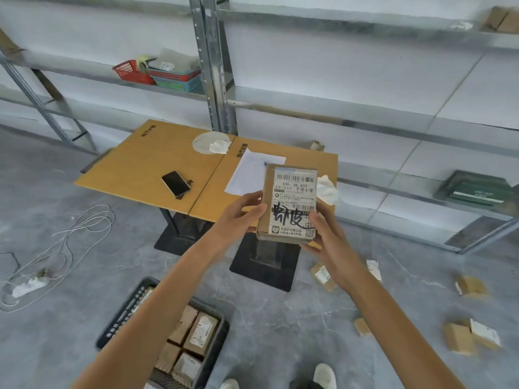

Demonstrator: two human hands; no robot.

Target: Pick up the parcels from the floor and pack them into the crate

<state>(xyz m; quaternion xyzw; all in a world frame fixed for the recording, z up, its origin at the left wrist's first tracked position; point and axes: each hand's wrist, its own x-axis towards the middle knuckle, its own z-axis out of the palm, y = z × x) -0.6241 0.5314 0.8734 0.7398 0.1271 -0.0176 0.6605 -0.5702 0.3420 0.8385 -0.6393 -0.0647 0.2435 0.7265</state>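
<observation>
One cardboard parcel (290, 203), flat and oblong, is held in the air over the near edge of the desk (134, 164), apparently clear of its top.

Grip: both hands are clamped on the parcel from opposite long sides.
- The left hand (238, 217) has its thumb over the left edge and its fingers beneath.
- The right hand (327, 237) cups the near right corner, with its thumb on the right edge.
- A hold from both sides likely steadies the box and leaves the label uncovered.

Orientation: the long axis runs away from the wearer.
- The barcode end is far and the printed footer end is near.
- The broad labelled face is turned up toward the camera and its text reads upright, which suggests the label is being read before packing.

Destination: one black plastic crate (123, 313) stands on the floor (56, 346), below and to the left of the hands, near the wearer's shoes.
- It holds packed parcels (200, 331) laid flat in rows, some with labels up.
- The held parcel probably goes in flat the same way.

Outstanding: several loose parcels (323, 276) are scattered on the floor to the right, so the task appears only partly done.

Also on the desk: a phone (176, 183) and a paper sheet (250, 169).
</observation>
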